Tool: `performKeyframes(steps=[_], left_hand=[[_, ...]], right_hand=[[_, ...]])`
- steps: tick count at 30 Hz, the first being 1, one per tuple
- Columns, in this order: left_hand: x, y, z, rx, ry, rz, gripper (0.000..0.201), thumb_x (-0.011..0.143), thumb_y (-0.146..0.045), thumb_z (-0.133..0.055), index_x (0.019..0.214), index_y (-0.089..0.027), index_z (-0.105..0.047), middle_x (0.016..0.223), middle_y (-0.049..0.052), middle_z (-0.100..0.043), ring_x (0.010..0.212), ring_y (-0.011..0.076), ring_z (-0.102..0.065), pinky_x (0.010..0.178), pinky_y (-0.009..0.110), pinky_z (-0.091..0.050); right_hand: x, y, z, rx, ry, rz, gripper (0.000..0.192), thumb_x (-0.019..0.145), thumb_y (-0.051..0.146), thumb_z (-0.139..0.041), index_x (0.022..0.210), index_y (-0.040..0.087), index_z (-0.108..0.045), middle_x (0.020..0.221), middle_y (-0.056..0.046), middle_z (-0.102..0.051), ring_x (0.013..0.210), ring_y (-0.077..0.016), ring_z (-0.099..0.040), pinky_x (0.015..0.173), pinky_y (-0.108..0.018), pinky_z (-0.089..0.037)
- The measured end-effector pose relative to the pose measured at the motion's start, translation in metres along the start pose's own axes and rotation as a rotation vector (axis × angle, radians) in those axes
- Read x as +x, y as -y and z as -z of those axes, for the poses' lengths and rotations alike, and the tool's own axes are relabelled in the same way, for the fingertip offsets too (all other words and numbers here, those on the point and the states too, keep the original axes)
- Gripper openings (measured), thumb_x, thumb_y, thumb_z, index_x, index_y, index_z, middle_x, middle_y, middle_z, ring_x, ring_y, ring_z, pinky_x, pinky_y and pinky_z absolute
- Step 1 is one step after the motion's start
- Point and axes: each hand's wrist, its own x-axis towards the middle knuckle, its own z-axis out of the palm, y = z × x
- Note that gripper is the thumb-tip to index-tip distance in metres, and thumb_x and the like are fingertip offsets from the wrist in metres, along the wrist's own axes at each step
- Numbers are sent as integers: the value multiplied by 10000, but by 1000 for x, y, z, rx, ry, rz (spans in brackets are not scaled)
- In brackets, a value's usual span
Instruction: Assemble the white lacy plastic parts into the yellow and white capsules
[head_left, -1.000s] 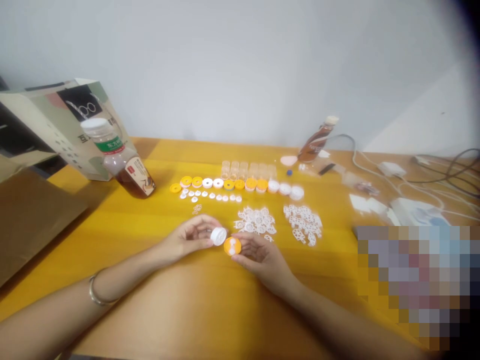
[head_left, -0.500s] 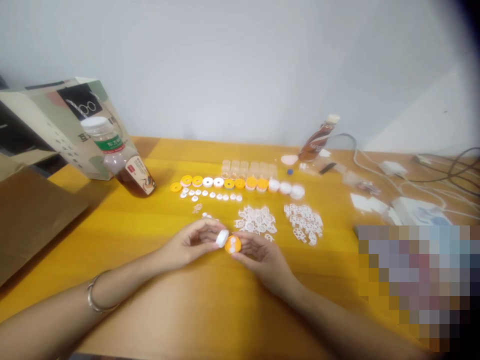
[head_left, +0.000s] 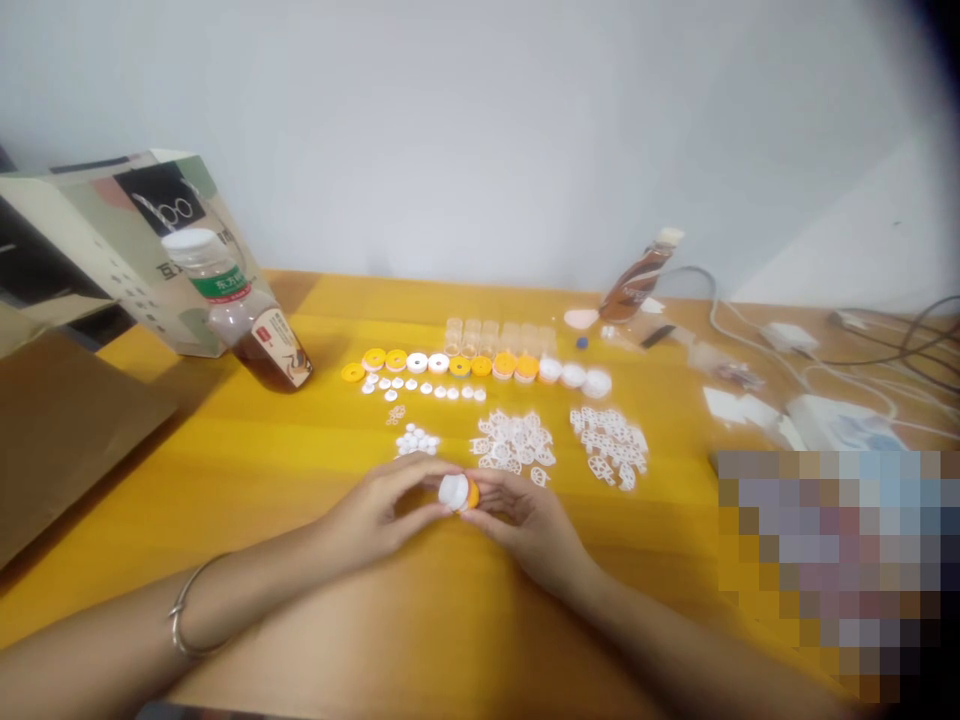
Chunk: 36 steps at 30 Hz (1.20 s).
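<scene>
Over the near middle of the table, my left hand (head_left: 386,507) pinches a white round cap (head_left: 452,491) between thumb and fingers. My right hand (head_left: 529,512) grips an orange round cap (head_left: 473,494) by its outer side. The two caps meet face to face, the white one partly covering the orange one; whether they are joined I cannot tell. Just beyond my left fingers lies a cluster of small white balls (head_left: 417,441). Past my right fingers is a pile of white openwork plastic pieces (head_left: 514,442), with a second openwork pile (head_left: 609,447) to its right.
A row of orange and white caps (head_left: 460,367) crosses the table, clear cylinders (head_left: 489,338) behind it, small white discs (head_left: 425,389) before it. At left stand a large bottle (head_left: 259,335), paper bag (head_left: 180,290) and cardboard (head_left: 75,430). A brown bottle (head_left: 637,275) and cables (head_left: 731,320) are right.
My left hand has turned the white cap and brought it against the orange cap's face, covering the white bits seen there before. The small white balls behind it are now more visible.
</scene>
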Motion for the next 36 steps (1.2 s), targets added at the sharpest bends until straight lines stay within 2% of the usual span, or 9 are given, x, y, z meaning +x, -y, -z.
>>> performKeyframes(steps=[5,14,25,36], left_hand=[[0,-2,0,79,22,-37,323,837,-201,-527,1159,-199,-511,1078,75,-594,979,165,-554,863,314,-454],[-3,1,-3,174,16,-84,362,842,-215,-524,1202,-203,-484,1087,85,-590,980,169,-554,862,317,-457],[-5,2,-6,233,23,-134,357,837,-231,-532,1187,-182,-484,996,89,-602,858,160,-572,748,280,-487],[-3,2,-1,244,66,-231,408,830,-204,-535,1229,-167,-454,1119,123,-572,992,180,-566,844,305,-493]], right_hand=[[-1,-2,0,12,31,-14,286,715,205,-671,995,245,-626,868,3,-702,832,-151,-661,838,-325,-523],[-2,-3,0,38,7,-43,290,692,248,-696,960,215,-591,844,-13,-686,809,-151,-654,816,-328,-527],[-5,-6,0,-42,25,-22,301,732,219,-648,996,239,-505,813,-1,-660,805,-158,-649,778,-324,-523],[-6,-6,0,-37,50,17,278,756,202,-620,997,246,-489,818,4,-650,800,-148,-642,784,-307,-516]])
